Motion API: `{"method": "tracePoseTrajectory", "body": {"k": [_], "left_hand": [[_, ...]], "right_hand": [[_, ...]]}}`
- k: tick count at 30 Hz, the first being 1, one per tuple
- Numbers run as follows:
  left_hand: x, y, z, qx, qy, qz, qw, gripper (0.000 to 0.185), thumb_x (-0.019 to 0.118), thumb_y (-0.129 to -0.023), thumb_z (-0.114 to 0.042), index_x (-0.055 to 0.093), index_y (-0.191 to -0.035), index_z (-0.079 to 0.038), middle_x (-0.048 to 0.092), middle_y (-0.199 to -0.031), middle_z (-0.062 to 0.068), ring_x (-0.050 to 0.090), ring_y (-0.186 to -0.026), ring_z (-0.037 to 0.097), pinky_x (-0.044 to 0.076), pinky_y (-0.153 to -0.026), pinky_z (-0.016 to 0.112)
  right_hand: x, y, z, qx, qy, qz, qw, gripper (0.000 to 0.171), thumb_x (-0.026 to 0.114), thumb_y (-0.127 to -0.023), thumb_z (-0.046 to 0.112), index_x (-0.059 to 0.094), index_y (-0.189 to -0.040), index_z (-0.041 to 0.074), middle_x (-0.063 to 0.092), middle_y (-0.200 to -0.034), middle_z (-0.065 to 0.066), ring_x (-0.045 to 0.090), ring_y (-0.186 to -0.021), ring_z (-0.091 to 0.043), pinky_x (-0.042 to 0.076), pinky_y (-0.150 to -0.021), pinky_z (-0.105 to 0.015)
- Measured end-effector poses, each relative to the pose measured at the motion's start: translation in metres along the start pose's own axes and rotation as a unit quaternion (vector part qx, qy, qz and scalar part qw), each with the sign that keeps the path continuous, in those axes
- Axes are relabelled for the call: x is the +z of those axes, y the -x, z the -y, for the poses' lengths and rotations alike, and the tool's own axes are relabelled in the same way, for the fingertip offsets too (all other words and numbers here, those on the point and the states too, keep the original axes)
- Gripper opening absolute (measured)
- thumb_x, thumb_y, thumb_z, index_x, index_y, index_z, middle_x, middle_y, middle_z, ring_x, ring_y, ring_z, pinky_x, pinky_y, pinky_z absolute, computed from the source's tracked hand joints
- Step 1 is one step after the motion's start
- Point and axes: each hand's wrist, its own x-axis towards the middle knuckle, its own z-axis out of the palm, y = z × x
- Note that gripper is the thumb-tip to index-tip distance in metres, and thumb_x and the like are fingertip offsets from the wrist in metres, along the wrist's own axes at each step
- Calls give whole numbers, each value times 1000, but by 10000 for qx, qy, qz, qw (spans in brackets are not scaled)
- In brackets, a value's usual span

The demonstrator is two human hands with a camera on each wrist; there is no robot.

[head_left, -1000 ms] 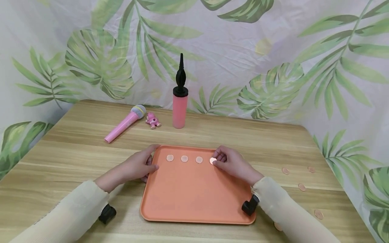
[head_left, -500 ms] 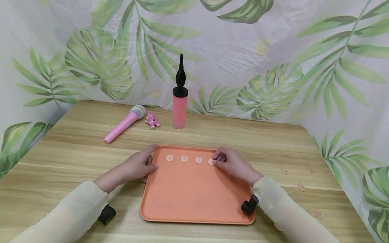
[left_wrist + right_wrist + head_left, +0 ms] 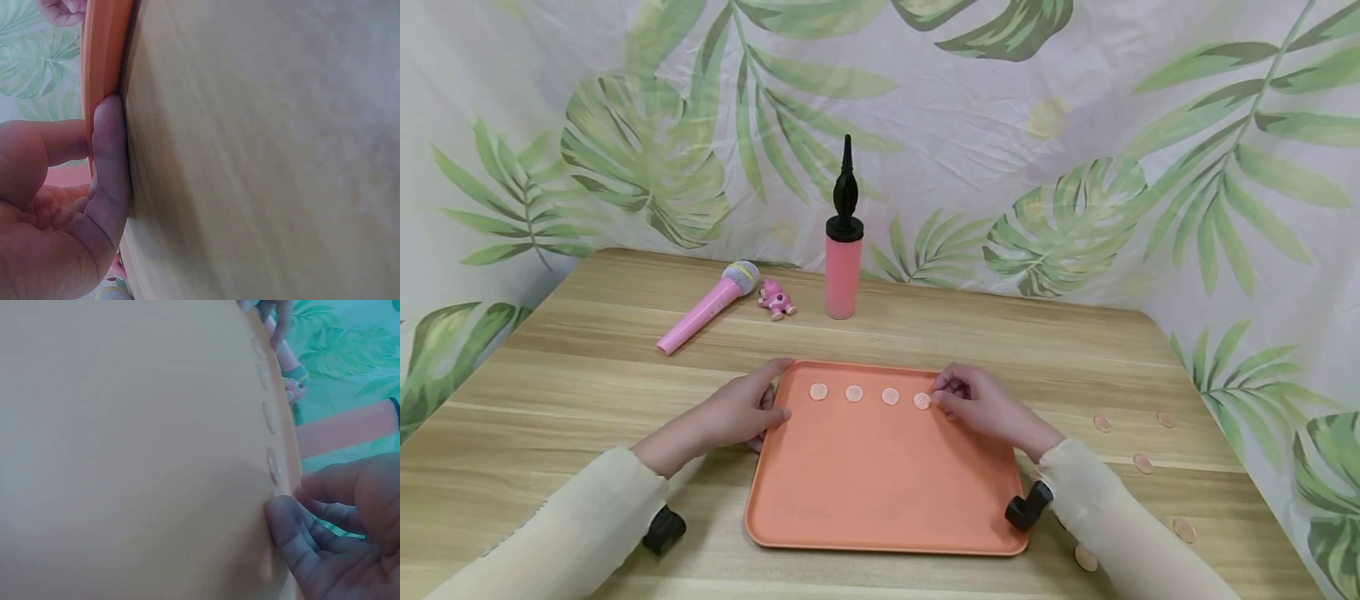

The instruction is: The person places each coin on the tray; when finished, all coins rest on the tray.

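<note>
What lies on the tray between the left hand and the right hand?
Four small round discs in a row on the tray, between left hand and right hand; head view.

Bright, even light; soft shadows; wrist views blurred, close.

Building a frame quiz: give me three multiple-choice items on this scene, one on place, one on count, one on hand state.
1. Where is the pink toy microphone?
A on the tray
B on the table, beyond the tray's left corner
C in a hand

2. How many small round discs lie in a row on the flat orange plastic tray?
A two
B four
C six

3. What does the left hand do?
A holds the tray's left edge
B lifts the pump
C hangs idle

B: it lies on bare wood.
B: four discs in the head view.
A: fingers press the rim.
</note>
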Motion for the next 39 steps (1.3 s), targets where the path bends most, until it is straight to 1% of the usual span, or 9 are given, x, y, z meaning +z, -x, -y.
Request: {"method": "tracePoseTrajectory", "body": {"k": [6,10,13,19,24,29,32,36,39], "left_hand": [[0,-3,0,-25,-66,26,10000,70,63,-101,-4,27,-161,0,54,-81,9,60,-57,14,61,-51,32],[-1,-3,2,-66,-81,19,9999,70,62,-101,-4,26,-161,0,54,-81,8,60,-59,14,61,-51,31],[-2,-1,3,-59,-97,-11,9999,70,62,-101,-4,26,-161,0,54,-81,9,60,-60,15,61,-51,31],[-1,0,4,1,-44,-25,10000,70,62,-101,-4,25,-161,1,55,-82,9,60,-59,15,59,-51,31],[1,-2,4,32,-11,-8,10000,70,62,-102,-3,25,-161,1,56,-81,10,60,-58,15,59,-50,31],[1,-1,4,27,6,-6,10000,70,62,-101,-4,25,-161,1,56,-83,10,61,-60,15,60,-51,31],[0,-1,4,33,29,3,10000,70,62,-101,-3,25,-161,1,56,-83,10,61,-60,15,60,-51,31],[0,-1,4,50,72,1,10000,70,62,-101,-3,25,-161,2,55,-82,9,60,-59,14,60,-51,30],[1,-2,5,65,59,-8,10000,70,62,-101,-2,26,-160,1,55,-81,9,60,-58,14,60,-50,30]], "right_hand": [[-19,18,-9,-270,-164,-416,9986,17,58,-105,3,62,-113,-12,65,-88,-21,63,-75,-12,60,-69,-24],[-34,32,-19,-273,-244,-719,9967,19,58,-105,3,61,-114,-13,65,-92,-25,64,-76,-11,61,-69,-25],[-45,42,-27,-225,-136,-905,9955,19,59,-105,4,61,-114,-13,66,-95,-24,64,-77,-11,61,-69,-25],[-65,69,-44,22,531,-1423,9884,18,62,-104,7,63,-114,-8,68,-94,-18,61,-76,-5,56,-67,-21],[-81,89,-57,420,1319,-1805,9738,18,65,-102,9,66,-114,-5,71,-99,-15,56,-79,1,52,-69,-17],[-96,103,-71,645,1840,-1920,9618,19,66,-100,9,65,-112,-6,71,-98,-17,56,-79,1,50,-69,-17],[-104,109,-78,819,2098,-1920,9552,21,68,-99,11,64,-112,-6,73,-97,-18,59,-80,-4,51,-68,-18],[-111,117,-85,1023,2220,-1823,9524,26,70,-98,13,63,-111,-8,74,-95,-21,62,-78,-10,52,-65,-20],[-115,121,-89,1076,2211,-1672,9548,28,72,-97,13,63,-110,-10,74,-95,-20,60,-77,-6,51,-64,-20]]}}
